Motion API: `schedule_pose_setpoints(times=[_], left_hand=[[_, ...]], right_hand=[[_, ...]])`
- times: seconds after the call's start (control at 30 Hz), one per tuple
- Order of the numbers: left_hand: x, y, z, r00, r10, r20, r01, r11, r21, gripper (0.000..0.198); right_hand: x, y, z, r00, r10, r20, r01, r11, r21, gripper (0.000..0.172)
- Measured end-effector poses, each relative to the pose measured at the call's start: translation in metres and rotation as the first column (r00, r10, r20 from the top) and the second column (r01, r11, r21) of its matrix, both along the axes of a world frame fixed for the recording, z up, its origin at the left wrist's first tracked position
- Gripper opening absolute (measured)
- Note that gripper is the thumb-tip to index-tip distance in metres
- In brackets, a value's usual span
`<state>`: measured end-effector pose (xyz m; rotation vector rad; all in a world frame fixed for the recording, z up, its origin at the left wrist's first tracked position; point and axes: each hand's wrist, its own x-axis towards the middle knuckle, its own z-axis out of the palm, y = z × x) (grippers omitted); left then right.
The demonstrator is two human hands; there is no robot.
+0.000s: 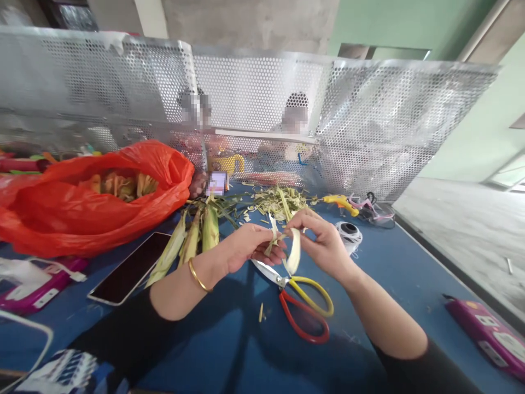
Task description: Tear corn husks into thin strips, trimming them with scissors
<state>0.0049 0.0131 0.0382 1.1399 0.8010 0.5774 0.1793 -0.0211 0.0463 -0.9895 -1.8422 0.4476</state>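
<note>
My left hand (260, 243) and my right hand (318, 238) meet over the middle of the blue table, both closed on pale strips of corn husk (294, 251). The left thumb and fingers pinch the knotted-looking middle of the strips. With thumb and forefinger my right hand grips a wider strip that curls downward. Below lie scissors (282, 282) with one red and one yellow handle, blades partly behind the left hand. Several unstripped husks (210, 227) rest left of my hands. Beyond them is a heap of husk scraps (279, 202).
An open red plastic bag (94, 219) holding husks stands at the left. Near it lie a phone (130, 268) and a purple power strip (45, 284). A yellow glue gun (341, 204), white string (349, 236) and another purple power strip (486, 334) lie right. A perforated metal screen (254, 93) closes the far edge; people sit behind it.
</note>
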Motion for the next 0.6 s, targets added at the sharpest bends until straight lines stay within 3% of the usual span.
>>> schedule_pose_setpoints(times=[0.2, 0.37, 0.6], left_hand=[[-0.001, -0.002, -0.003, 0.994, -0.095, -0.055, 0.097, 0.995, 0.033, 0.035], [-0.003, 0.000, -0.006, 0.987, -0.159, -0.001, 0.159, 0.987, 0.029, 0.042], [-0.003, 0.002, -0.007, 0.961, -0.266, -0.082, 0.264, 0.964, -0.035, 0.037]], right_hand=[[-0.008, 0.006, -0.016, 0.996, -0.092, 0.009, 0.093, 0.993, -0.068, 0.016], [-0.005, 0.009, -0.015, 0.992, 0.117, -0.053, -0.126, 0.974, -0.191, 0.014], [0.003, 0.012, -0.012, 0.939, 0.279, -0.199, -0.339, 0.843, -0.418, 0.010]])
